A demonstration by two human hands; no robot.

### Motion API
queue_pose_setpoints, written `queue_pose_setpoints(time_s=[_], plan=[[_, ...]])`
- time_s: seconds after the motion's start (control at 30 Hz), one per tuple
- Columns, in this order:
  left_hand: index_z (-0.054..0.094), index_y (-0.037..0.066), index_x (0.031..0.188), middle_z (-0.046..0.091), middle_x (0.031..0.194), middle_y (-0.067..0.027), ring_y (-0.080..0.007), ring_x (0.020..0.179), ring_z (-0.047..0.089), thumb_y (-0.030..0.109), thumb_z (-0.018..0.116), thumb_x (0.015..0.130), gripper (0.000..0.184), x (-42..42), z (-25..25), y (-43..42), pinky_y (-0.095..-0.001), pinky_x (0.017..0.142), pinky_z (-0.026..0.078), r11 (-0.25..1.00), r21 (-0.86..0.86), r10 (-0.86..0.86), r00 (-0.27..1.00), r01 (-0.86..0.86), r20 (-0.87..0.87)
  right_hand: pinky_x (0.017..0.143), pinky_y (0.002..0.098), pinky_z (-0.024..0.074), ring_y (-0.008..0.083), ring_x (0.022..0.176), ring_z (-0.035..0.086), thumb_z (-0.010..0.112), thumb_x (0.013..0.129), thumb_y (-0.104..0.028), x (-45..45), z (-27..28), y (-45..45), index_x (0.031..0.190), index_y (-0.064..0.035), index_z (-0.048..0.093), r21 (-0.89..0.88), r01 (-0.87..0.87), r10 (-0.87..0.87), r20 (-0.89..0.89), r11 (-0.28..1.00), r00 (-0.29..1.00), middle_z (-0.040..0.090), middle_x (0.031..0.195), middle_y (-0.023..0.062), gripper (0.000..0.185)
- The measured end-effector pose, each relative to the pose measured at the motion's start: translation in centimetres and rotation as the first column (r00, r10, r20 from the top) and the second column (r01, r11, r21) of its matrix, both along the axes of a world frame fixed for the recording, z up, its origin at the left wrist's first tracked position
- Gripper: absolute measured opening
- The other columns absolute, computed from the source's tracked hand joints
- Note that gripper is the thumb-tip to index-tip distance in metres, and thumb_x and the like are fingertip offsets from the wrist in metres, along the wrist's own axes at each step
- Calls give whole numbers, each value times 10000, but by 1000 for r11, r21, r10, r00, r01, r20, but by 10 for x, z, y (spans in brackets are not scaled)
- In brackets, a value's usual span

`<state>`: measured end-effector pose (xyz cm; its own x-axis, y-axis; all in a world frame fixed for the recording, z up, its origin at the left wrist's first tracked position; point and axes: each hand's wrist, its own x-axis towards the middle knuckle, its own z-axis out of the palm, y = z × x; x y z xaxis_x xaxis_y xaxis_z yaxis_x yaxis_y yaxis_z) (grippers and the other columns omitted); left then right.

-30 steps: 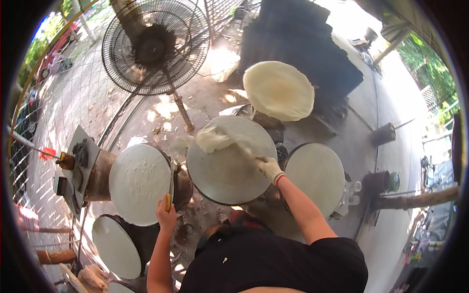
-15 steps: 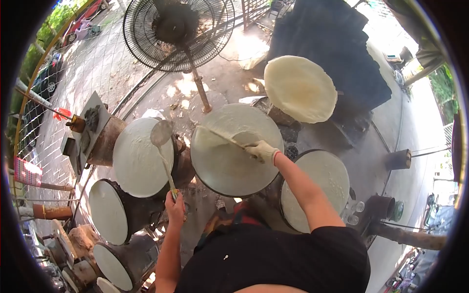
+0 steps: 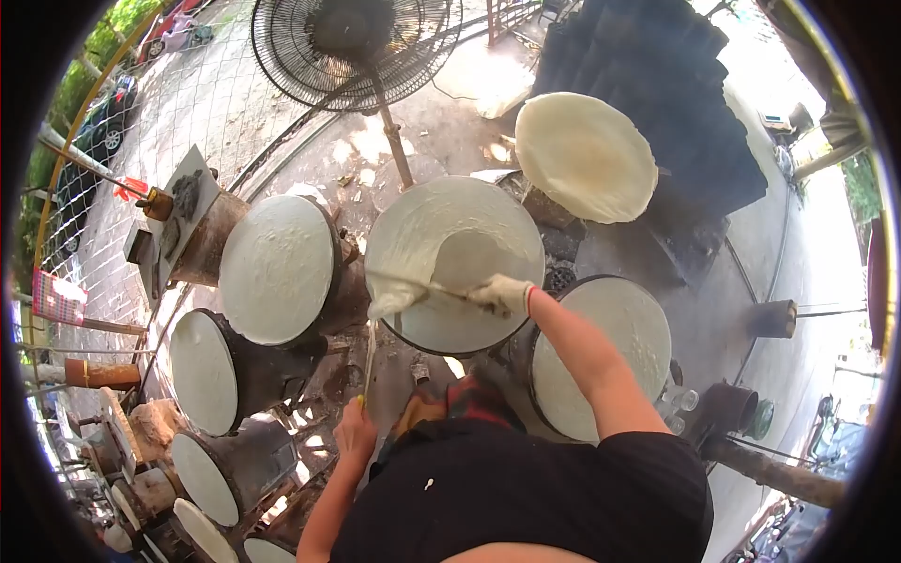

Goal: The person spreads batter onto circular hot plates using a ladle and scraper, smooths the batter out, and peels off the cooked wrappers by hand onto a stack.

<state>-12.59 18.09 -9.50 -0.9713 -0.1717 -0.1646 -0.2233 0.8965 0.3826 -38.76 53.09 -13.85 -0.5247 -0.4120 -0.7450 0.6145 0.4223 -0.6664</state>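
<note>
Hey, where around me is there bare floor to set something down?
To the right, bare floor shows between the right griddle, the dark sheet and the metal can. The lower left is crowded with close-set griddles, and the middle griddle has the right hand and its stick over it.

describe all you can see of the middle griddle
The middle griddle is a broad, round plate with a dark lower edge; pale coating obscures its material. A smoother, greyer patch lies near its centre. It faces up between the left griddle and the right griddle. The gloved right hand holds a thin tool across it; whether that touches the surface is unclear. A pale clump overlaps its lower left edge.
</note>
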Motion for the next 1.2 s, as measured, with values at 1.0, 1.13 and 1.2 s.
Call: queue_pose_setpoints(time_s=[1.0, 1.13, 1.2], plan=[[550, -44, 1106, 597, 815, -139, -245, 729, 609, 72, 579, 879, 256, 30, 26, -107, -333, 669, 484, 814, 518, -122, 949, 264, -292, 382, 252, 301, 76, 447, 409, 561, 929, -285, 272, -17, -150, 1058, -164, 585, -237, 773, -713, 299, 588, 634, 523, 664, -10, 178], [531, 0, 1084, 480, 689, -2, -49, 498, 424, 77, 524, 929, 174, 30, 48, -141, -217, 453, 344, 542, 836, 11, 994, 88, -112, 418, 294, 364, 109, 486, 487, 589, 906, -345, 241, -38, -268, 977, -88, 653, -287, 715, -711, 139, 637, 689, 543, 618, 28, 274], [502, 21, 1092, 420, 644, 19, -37, 432, 363, 99, 490, 952, 161, 38, 55, -165, -206, 394, 308, 428, 903, 15, 998, 43, -55, 421, 291, 349, 108, 469, 478, 570, 919, -334, 252, -54, -286, 950, -64, 655, -196, 829, -851, -97, 524, 515, 536, 593, 35, 285]])
